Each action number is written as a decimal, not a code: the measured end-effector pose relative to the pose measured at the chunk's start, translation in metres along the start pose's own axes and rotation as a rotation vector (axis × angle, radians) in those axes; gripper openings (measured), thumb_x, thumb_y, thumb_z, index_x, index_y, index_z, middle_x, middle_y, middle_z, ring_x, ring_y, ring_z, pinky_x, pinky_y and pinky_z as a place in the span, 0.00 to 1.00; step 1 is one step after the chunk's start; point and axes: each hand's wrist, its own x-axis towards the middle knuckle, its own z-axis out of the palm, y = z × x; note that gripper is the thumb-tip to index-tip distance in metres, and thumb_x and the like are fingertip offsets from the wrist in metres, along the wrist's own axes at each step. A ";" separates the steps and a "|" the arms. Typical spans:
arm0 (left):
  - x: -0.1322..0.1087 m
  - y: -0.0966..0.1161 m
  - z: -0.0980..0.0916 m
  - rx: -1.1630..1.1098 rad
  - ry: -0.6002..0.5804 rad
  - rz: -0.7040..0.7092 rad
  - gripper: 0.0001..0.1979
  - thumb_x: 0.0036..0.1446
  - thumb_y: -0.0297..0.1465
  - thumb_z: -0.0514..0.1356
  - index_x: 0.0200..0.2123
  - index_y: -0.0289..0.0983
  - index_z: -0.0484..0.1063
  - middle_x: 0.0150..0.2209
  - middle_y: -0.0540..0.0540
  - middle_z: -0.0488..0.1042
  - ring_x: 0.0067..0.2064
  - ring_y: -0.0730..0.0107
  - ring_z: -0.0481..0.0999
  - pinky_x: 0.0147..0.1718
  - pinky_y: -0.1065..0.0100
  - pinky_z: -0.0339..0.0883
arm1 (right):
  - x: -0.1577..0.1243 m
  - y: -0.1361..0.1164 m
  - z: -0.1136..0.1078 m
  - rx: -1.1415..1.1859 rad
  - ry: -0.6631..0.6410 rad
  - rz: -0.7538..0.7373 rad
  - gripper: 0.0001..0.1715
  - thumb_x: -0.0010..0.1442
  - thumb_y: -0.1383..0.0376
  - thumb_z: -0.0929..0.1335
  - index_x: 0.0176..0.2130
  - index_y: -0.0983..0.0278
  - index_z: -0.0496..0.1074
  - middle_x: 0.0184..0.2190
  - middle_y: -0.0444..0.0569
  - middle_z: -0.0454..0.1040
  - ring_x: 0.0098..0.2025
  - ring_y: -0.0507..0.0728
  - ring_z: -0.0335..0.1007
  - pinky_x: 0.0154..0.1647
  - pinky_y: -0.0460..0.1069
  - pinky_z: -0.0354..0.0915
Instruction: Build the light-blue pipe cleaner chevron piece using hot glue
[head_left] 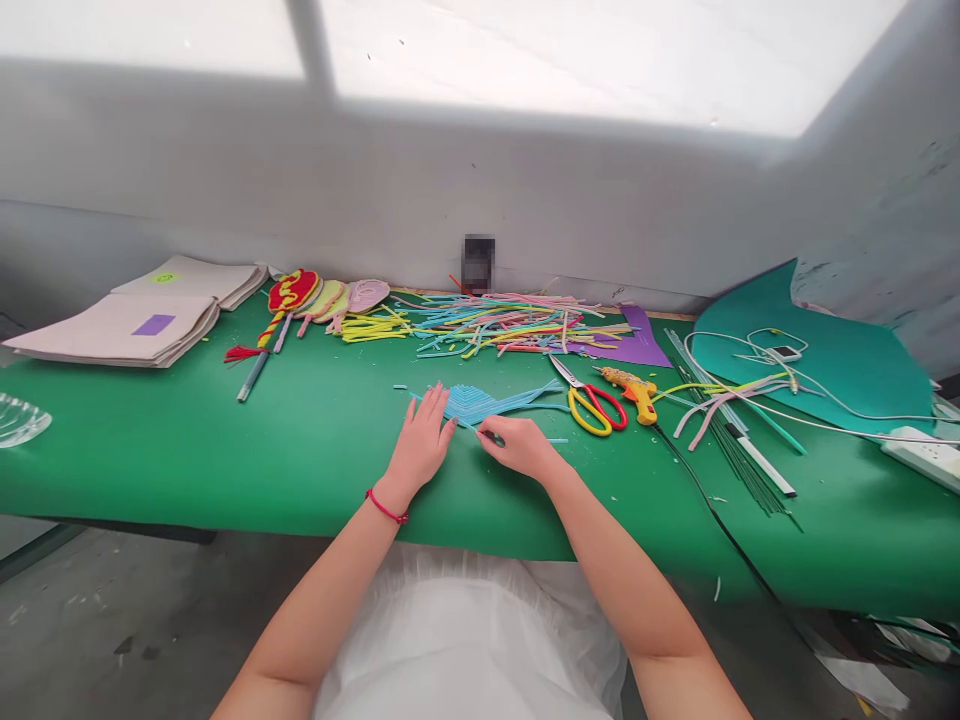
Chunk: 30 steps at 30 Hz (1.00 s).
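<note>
Blue piece (469,403), just beyond the fingertips!
Left hand (421,440) lies flat, fingers outstretched, at its left side; right hand (517,445) pinches a blue strip (466,427), scissors (577,385) beyond those fingers, rightward.

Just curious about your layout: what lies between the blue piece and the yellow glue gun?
In the head view, red-and-yellow-handled scissors lie between the blue piece and the glue gun.

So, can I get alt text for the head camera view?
Someone's left hand and right hand work at a flat blue craft piece on a green tabletop. Scissors and a yellow glue gun lie to its right; colourful strips lie heaped behind.
</note>
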 end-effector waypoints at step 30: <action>-0.001 0.009 0.014 0.177 -0.170 -0.041 0.29 0.65 0.43 0.46 0.65 0.39 0.54 0.68 0.39 0.49 0.68 0.53 0.50 0.63 0.43 0.41 | 0.003 0.026 0.013 -0.250 -0.315 0.431 0.40 0.65 0.43 0.46 0.69 0.56 0.39 0.70 0.46 0.36 0.71 0.62 0.30 0.67 0.68 0.37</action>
